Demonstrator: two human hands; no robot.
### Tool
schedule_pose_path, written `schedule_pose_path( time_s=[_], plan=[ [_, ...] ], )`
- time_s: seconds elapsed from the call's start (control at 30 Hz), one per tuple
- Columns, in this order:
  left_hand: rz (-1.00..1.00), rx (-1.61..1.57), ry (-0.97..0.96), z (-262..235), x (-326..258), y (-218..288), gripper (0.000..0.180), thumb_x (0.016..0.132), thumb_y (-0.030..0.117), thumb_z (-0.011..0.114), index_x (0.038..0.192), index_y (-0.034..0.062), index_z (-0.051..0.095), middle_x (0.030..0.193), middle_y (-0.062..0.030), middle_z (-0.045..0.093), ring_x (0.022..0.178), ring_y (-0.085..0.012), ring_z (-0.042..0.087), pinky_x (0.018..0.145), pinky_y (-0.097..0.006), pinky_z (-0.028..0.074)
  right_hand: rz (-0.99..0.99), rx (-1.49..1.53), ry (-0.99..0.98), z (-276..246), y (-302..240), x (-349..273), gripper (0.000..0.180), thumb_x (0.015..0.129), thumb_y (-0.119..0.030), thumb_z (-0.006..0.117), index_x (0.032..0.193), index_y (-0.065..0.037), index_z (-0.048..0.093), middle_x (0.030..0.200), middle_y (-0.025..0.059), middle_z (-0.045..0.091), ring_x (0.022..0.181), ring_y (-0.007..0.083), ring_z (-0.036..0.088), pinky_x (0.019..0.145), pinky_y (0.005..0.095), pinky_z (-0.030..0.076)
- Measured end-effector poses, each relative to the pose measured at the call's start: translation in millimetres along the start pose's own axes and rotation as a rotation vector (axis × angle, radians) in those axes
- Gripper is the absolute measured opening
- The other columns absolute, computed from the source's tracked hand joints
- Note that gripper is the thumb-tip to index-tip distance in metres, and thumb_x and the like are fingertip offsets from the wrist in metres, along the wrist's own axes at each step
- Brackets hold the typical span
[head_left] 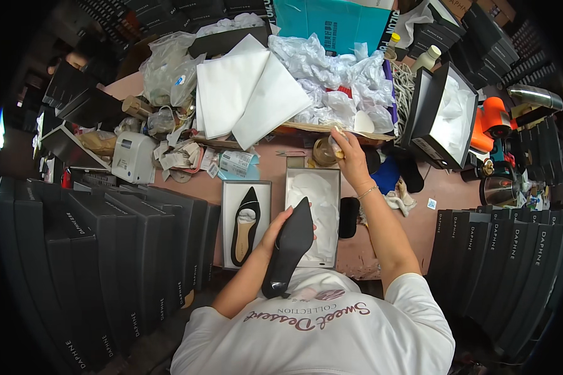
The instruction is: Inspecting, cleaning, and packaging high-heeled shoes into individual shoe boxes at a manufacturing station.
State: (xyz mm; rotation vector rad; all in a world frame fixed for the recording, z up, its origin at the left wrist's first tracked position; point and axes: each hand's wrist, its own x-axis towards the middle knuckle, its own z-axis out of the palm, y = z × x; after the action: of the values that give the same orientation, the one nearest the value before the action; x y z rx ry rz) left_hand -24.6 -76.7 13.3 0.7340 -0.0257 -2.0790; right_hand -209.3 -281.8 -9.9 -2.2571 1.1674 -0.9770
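My left hand [275, 230] grips a black pointed shoe [291, 240], its dark sole turned up and the toe pointing away from me. Its mate, another black pointed shoe [246, 226] with a beige insole and a wad of paper in the toe, lies in the shoebox lid or tray [266, 194] at left. Beside that is an open shoebox [335, 219] lined with white tissue paper [319, 194]. Farther out, my right hand [351, 156] is closed around a small pale yellowish thing, mostly hidden by the fingers, right at a brownish jar [323, 152].
Stacks of black shoeboxes rise on the left [106, 250] and right [500, 262]. At the back are white sheets [231, 87] and a bin of crumpled tissue [331, 75]. A label printer [133, 156], blue cloth [386, 175], kettle [498, 190] and orange tool [495, 119] stand around.
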Motion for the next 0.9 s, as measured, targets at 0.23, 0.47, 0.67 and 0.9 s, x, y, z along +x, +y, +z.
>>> schedule_pose_path(
  time_s=[0.23, 0.47, 0.67, 0.9],
  plan=[
    [0.043, -0.120, -0.091, 0, -11, -4, 0.066, 0.096, 0.054, 0.037, 0.144, 0.0094, 0.030, 0.104, -0.0213, 0.060, 0.090, -0.0316, 0.064, 0.074, -0.040, 0.056, 0.594, 0.929, 0.748, -59, 23, -63, 0.040, 0.093, -0.009, 0.060, 0.131, -0.004, 0.048, 0.111, 0.0115, 0.058, 0.097, 0.0231, 0.061, 0.088, 0.0358, 0.053],
    [0.021, 0.035, -0.088, 2, -4, -6, 0.064, 0.096, 0.049, 0.043, 0.144, 0.0088, 0.031, 0.102, -0.0212, 0.060, 0.087, -0.0310, 0.064, 0.076, -0.040, 0.054, 0.886, 1.399, 1.071, -31, 47, -129, 0.039, 0.093, -0.009, 0.059, 0.130, -0.004, 0.047, 0.114, 0.0107, 0.056, 0.102, 0.0243, 0.059, 0.092, 0.0400, 0.053],
    [0.086, -0.024, -0.146, 0, -15, -3, 0.065, 0.096, 0.048, 0.042, 0.146, 0.0092, 0.027, 0.103, -0.0207, 0.059, 0.088, -0.0304, 0.063, 0.077, -0.039, 0.053, 0.024, -0.087, 0.299, -27, -23, -15, 0.056, 0.082, -0.002, 0.067, 0.134, -0.010, 0.048, 0.124, 0.0180, 0.052, 0.108, 0.0325, 0.057, 0.091, 0.0375, 0.047],
    [0.166, 0.008, -0.116, 2, -26, 0, 0.064, 0.096, 0.051, 0.040, 0.144, 0.0091, 0.030, 0.102, -0.0198, 0.060, 0.088, -0.0276, 0.064, 0.076, -0.033, 0.053, 0.042, -0.148, 0.052, -17, -44, -11, 0.043, 0.084, -0.006, 0.062, 0.127, -0.009, 0.055, 0.116, 0.0189, 0.051, 0.096, 0.0360, 0.054, 0.081, 0.0396, 0.047]
  ],
)
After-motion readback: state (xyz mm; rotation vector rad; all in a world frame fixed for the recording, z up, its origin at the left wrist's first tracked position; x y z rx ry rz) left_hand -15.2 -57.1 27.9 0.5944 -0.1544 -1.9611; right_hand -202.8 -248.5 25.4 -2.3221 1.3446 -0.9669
